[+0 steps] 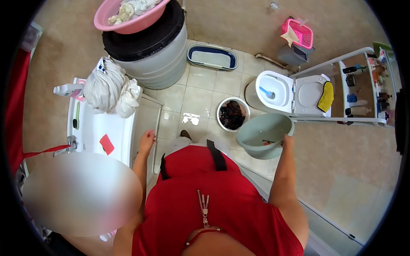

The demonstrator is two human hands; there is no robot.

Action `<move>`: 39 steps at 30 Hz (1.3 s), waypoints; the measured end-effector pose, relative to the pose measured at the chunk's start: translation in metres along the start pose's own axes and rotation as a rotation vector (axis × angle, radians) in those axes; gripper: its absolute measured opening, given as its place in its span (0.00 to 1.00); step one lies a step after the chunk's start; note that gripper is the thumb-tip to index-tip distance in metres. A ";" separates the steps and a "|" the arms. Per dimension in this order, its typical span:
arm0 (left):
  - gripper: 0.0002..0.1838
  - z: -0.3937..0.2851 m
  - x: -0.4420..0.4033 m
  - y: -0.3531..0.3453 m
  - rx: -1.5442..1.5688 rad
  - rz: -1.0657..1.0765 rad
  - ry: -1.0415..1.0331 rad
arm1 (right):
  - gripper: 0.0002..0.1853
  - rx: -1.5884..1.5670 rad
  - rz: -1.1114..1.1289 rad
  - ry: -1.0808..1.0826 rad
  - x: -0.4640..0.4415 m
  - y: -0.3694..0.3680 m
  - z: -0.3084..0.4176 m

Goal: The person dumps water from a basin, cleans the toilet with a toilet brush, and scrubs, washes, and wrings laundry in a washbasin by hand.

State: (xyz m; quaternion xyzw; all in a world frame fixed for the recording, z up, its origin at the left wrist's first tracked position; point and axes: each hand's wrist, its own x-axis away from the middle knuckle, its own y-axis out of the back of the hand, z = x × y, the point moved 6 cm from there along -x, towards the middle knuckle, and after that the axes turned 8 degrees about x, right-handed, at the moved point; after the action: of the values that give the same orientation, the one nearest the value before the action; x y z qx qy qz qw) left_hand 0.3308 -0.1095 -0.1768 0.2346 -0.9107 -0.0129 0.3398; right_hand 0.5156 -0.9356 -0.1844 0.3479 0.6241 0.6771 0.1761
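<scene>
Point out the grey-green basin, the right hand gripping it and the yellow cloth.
Grey-green basin (250, 135): head view, inner wall.
Right hand (288, 140): head view, middle of the hand.
Yellow cloth (326, 97): head view, middle of the cloth.

Around me, beige walls (239, 25) meet a glossy cream-tiled floor (198, 100) catching a patch of light (190, 118), with a white sink (92, 123) along its left edge and an open toilet (294, 91) beside a white rack (366, 50) at its right.

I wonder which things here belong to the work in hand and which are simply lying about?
In use:
- green tub, in the right hand
- probably the white basin

Lying about, seemingly:
- yellow cloth
- pink basket
- brush
- bottle
</scene>
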 end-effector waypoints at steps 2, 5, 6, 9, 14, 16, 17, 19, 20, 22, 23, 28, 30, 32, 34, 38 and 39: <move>0.16 -0.042 -0.017 -0.002 -0.168 0.019 -0.203 | 0.22 -0.116 0.098 -0.127 0.022 0.004 0.013; 0.18 -0.109 -0.021 -0.014 -0.175 0.068 -0.294 | 0.24 -0.078 0.095 -0.072 0.032 0.011 0.041; 0.18 -0.120 -0.028 -0.018 -0.139 0.091 -0.293 | 0.24 -0.040 0.074 -0.004 0.037 0.017 0.058; 0.17 -0.137 -0.047 -0.023 -0.164 0.157 -0.323 | 0.27 -0.362 0.078 -0.207 0.035 0.010 0.089; 0.18 -0.158 -0.050 -0.025 0.003 0.115 -0.227 | 0.26 -0.903 0.163 -0.301 0.026 0.004 0.196; 0.18 -0.164 -0.055 -0.022 0.016 0.083 -0.210 | 0.26 -1.085 0.261 -0.333 0.005 -0.018 0.241; 0.18 -0.167 -0.055 -0.021 0.013 0.046 -0.200 | 0.23 -1.111 0.301 -0.350 -0.001 -0.024 0.267; 0.18 -0.168 -0.060 -0.023 0.070 -0.029 -0.102 | 0.17 -1.206 0.432 -0.377 0.008 -0.011 0.319; 0.19 -0.170 -0.063 -0.028 0.081 -0.038 -0.058 | 0.15 -1.213 0.482 -0.368 0.007 -0.012 0.340; 0.19 -0.177 -0.073 -0.040 0.100 -0.068 0.034 | 0.14 -1.230 0.569 -0.377 0.003 -0.019 0.381; 0.19 -0.186 -0.081 -0.052 0.092 -0.052 0.046 | 0.14 -1.240 0.607 -0.401 0.003 -0.028 0.396; 0.20 -0.237 -0.134 -0.131 0.085 0.106 0.035 | 0.22 -1.272 0.812 -0.375 0.026 -0.028 0.453; 0.23 -0.260 -0.156 -0.168 0.070 0.164 0.078 | 0.25 -1.359 0.838 -0.420 0.041 -0.020 0.466; 0.28 -0.278 -0.179 -0.197 0.039 0.208 0.160 | 0.29 -1.449 0.898 -0.414 0.047 -0.027 0.473; 0.33 -0.287 -0.205 -0.220 0.001 0.197 0.195 | 0.28 -1.459 0.869 -0.485 0.061 -0.006 0.476; 0.46 -0.281 -0.247 -0.260 0.040 0.268 0.407 | 0.29 -1.515 0.907 -0.513 0.077 -0.003 0.470; 0.47 -0.283 -0.252 -0.271 0.070 0.268 0.473 | 0.29 -1.505 0.904 -0.513 0.082 0.002 0.468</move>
State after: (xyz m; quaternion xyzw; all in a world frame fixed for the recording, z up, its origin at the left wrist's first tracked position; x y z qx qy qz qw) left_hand 0.7873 -0.2023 -0.1638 0.1200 -0.8289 0.1190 0.5332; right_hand 0.7825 -0.5427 -0.1721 0.4923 -0.2362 0.8117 0.2076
